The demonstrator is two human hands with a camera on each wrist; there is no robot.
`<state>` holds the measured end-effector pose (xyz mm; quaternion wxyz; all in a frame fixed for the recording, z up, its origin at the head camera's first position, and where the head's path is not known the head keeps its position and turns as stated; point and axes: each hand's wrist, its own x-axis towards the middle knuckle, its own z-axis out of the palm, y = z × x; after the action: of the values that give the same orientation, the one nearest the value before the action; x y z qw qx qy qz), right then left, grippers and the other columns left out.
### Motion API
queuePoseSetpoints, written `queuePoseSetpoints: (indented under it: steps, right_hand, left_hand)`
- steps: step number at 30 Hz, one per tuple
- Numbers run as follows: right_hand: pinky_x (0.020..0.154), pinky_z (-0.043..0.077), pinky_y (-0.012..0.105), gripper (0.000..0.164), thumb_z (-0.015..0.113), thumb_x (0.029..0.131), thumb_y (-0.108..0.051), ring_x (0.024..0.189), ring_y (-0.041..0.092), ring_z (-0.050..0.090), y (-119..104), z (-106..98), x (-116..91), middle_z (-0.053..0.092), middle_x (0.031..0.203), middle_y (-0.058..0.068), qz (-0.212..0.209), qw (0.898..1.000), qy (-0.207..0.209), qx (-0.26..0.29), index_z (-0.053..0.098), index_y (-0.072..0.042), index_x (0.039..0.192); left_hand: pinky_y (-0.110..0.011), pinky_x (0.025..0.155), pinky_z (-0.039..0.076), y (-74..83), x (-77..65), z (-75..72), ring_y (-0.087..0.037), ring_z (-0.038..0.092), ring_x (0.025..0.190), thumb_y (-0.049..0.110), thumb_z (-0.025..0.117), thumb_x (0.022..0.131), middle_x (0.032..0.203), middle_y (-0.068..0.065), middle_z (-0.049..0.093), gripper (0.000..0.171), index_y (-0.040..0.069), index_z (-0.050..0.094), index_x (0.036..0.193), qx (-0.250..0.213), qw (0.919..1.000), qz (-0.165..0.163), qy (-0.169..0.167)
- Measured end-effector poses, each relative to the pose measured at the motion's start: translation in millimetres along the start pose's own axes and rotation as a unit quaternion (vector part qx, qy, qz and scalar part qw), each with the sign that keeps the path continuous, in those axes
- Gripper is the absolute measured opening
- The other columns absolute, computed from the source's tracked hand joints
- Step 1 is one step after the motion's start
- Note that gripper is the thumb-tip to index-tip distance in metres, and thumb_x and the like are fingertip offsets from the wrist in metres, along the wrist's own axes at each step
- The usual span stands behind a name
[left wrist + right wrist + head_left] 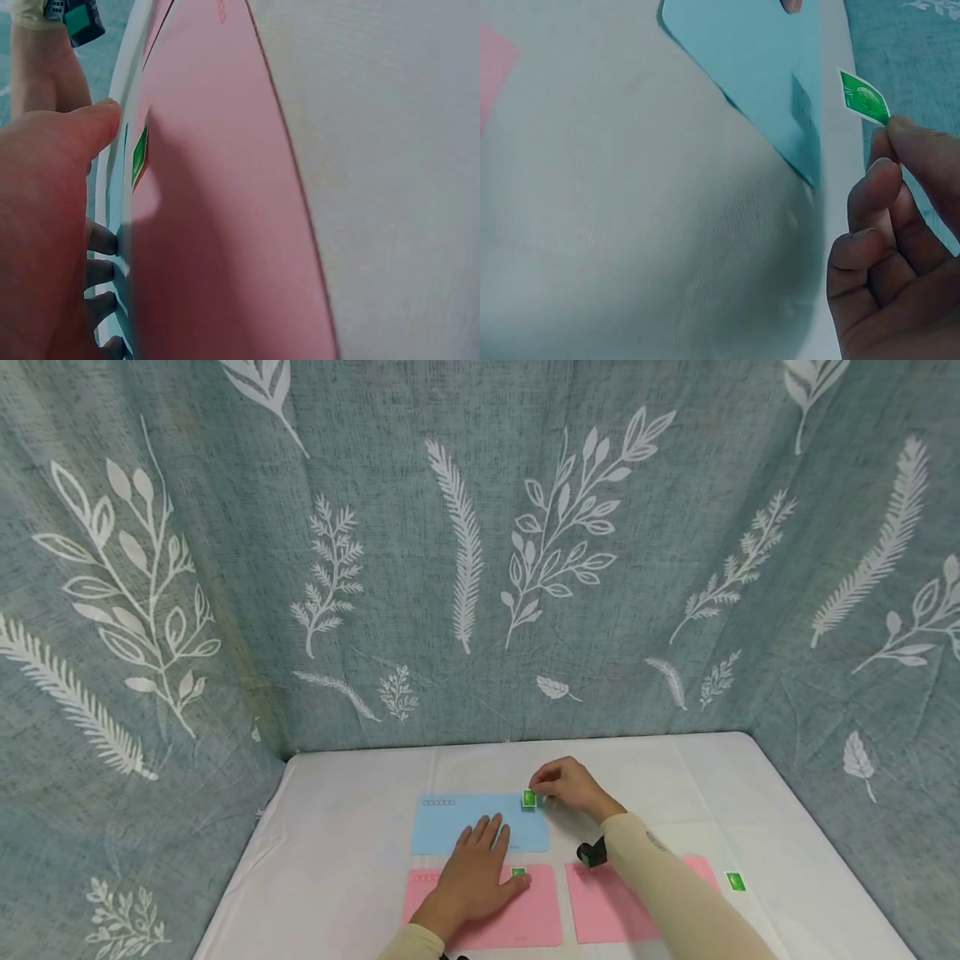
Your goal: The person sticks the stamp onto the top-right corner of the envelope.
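Observation:
Between thumb and fingertip, my right hand (568, 783) pinches a green postage stamp (865, 97) by its corner. The stamp hovers over the upper right corner of a blue envelope (480, 827), casting a small shadow on it in the right wrist view. My left hand (480, 872) has its fingers spread, with the fingertips on the blue envelope's lower part. Its palm and thumb lie over a pink envelope (536, 918) nearer to me. A green stamp (140, 156) sits at that pink envelope's upper edge, partly hidden behind the left hand in the head view.
A second pink envelope (611, 910) lies to the right, partly covered by my right forearm. Beside it on the white table (330, 852) is another green stamp (736, 882). A patterned blue-green cloth (480, 568) hangs behind the table and at both sides.

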<state>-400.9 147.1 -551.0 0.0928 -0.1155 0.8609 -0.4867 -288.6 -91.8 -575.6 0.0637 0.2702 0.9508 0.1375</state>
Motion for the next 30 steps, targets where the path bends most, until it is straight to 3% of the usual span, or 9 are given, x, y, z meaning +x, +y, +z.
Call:
queuePoseSetpoints:
  steps: [14,30]
  right_hand:
    - [0.067,0.054,0.031,0.009,0.076,0.102,-0.007,0.071,0.015,0.063,-4,10,6,0.077,0.089,-0.001,0.007,1.000,-0.004,-0.013,0.084,-0.007,0.098]
    - [0.068,0.056,0.032,0.009,0.077,0.101,-0.006,0.072,0.016,0.065,-2,20,13,0.076,0.089,-0.001,-0.001,1.000,-0.005,-0.001,0.084,-0.006,0.096]
  left_hand:
    - [-0.058,0.125,0.030,5.9,2.4,-7.4,-0.037,0.033,0.159,0.068,0.053,0.106,0.172,-0.017,0.036,0.088,0.002,0.046,0.164,0.018,0.9996,-0.018,-0.012]
    - [-0.059,0.121,0.034,8.2,5.2,-11.3,-0.036,0.038,0.155,0.071,0.051,0.106,0.169,-0.015,0.041,0.087,0.005,0.050,0.162,0.029,0.9994,-0.020,-0.002]
